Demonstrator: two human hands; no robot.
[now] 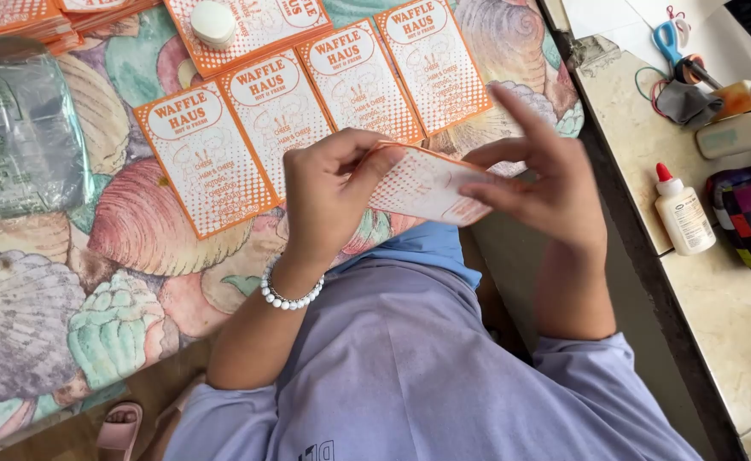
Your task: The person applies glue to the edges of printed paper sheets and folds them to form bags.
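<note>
Both hands' fingers [367,166] around card [431,183]

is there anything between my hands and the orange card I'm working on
No. Both the left hand and the right hand already grip the orange card directly, one at each end; nothing visible lies between.

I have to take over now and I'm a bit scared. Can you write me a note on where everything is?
Left hand and right hand both hold one orange-and-white paper sleeve above the lap.
Four like sleeves lie flat in a row on the shell-print cloth; more are stacked at the far corner.
White glue bottle and scissors sit on the side counter.
Done: four laid out. Left: the held one.
</note>
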